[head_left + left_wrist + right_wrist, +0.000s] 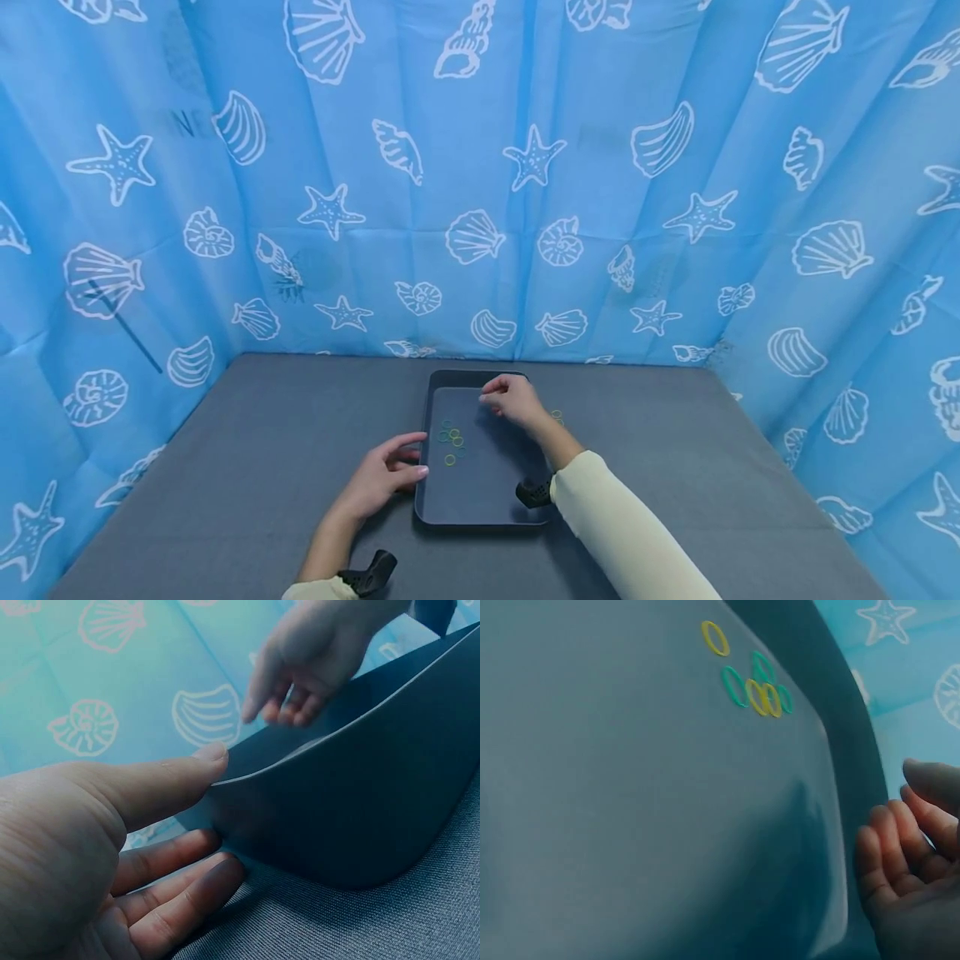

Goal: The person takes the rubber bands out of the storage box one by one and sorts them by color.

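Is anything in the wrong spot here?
Maybe: a few small rings lie on the gray table, just right of the tray. That looks odd because the other rings are inside it.

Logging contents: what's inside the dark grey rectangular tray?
The tray holds thin yellow and green rings. In the head view, the right hand and arm hide parts of its right side.

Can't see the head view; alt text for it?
A person's right hand hovers over the far part of a dark grey rectangular tray while their left hand touches its left side. Small yellow and green rings lie inside, with more rings on the grey cloth to the right. Behind hangs a blue shell-print curtain.
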`<state>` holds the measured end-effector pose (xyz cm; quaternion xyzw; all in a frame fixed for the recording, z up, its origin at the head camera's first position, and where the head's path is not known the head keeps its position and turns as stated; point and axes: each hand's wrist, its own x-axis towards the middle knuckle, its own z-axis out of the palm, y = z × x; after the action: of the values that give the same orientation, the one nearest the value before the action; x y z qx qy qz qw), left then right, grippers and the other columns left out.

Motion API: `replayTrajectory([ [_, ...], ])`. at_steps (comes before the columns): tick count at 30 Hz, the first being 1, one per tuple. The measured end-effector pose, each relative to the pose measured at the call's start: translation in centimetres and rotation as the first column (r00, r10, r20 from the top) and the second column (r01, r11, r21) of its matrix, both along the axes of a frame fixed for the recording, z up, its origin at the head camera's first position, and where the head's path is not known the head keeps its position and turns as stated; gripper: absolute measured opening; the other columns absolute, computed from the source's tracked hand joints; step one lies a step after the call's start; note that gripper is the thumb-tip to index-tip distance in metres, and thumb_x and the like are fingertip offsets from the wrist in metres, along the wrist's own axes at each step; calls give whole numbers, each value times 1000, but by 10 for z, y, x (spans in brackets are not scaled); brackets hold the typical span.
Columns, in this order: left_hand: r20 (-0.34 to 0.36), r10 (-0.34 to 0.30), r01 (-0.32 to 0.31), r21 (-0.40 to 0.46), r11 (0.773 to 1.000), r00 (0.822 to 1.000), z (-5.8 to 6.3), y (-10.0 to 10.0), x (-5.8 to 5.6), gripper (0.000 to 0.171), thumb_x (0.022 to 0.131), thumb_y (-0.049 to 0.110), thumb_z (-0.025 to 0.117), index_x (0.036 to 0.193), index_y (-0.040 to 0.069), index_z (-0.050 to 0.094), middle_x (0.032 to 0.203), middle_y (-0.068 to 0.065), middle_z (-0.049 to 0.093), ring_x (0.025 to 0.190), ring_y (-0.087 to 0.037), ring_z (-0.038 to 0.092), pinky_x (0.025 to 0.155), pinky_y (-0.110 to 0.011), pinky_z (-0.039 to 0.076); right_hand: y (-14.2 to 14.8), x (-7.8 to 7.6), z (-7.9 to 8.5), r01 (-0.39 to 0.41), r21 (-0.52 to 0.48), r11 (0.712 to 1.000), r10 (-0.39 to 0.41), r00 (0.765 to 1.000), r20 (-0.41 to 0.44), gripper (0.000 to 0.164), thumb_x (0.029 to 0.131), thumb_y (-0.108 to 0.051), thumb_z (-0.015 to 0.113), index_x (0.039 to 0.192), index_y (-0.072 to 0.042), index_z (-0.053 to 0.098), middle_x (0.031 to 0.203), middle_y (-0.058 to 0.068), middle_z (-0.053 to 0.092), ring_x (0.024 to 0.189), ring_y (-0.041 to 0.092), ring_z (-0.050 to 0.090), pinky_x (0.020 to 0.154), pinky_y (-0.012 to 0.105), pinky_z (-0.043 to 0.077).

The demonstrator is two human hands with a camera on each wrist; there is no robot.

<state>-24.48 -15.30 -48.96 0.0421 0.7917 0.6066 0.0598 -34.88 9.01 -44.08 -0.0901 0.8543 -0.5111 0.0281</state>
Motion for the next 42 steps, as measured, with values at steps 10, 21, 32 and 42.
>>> replayTrajectory([
  [10, 7, -11, 11, 28, 1000, 1000, 1, 0, 0, 50, 89, 21, 72, 136, 15, 56, 125, -16, 57, 97, -24, 62, 81, -43, 54, -15, 5, -10, -145, 91, 985, 143, 989, 32, 14, 88, -5, 70, 99, 2, 69, 83, 4, 65, 73, 16, 61, 63, 29, 49],
  [21, 9, -6, 6, 22, 1000, 1000, -1, 0, -2, 50, 89, 21, 72, 136, 16, 56, 126, -16, 57, 97, -24, 62, 80, -43, 54, -21, 8, -19, -265, 155, 952, 251, 962, 106, 10, 88, -8, 71, 97, -4, 71, 85, 1, 63, 75, 15, 53, 66, 28, 43],
  [32, 12, -10, 10, 27, 1000, 1000, 1, 0, -3, 50, 90, 18, 71, 137, 14, 55, 125, -16, 57, 97, -24, 63, 80, -42, 54, -25, 8, -22, -249, 234, 940, 231, 967, 102, 6, 86, -10, 73, 81, -6, 71, 74, -2, 61, 67, 13, 51, 60, 27, 41],
  [42, 14, -3, 3, 15, 1000, 1000, 1, 1, -1, 50, 89, 19, 72, 136, 14, 56, 125, -16, 58, 97, -24, 63, 80, -43, 54, -26, 11, -22, -265, 290, 919, 243, 964, 111, 9, 86, -12, 73, 79, -8, 69, 73, -2, 61, 66, 13, 52, 61, 27, 41],
])
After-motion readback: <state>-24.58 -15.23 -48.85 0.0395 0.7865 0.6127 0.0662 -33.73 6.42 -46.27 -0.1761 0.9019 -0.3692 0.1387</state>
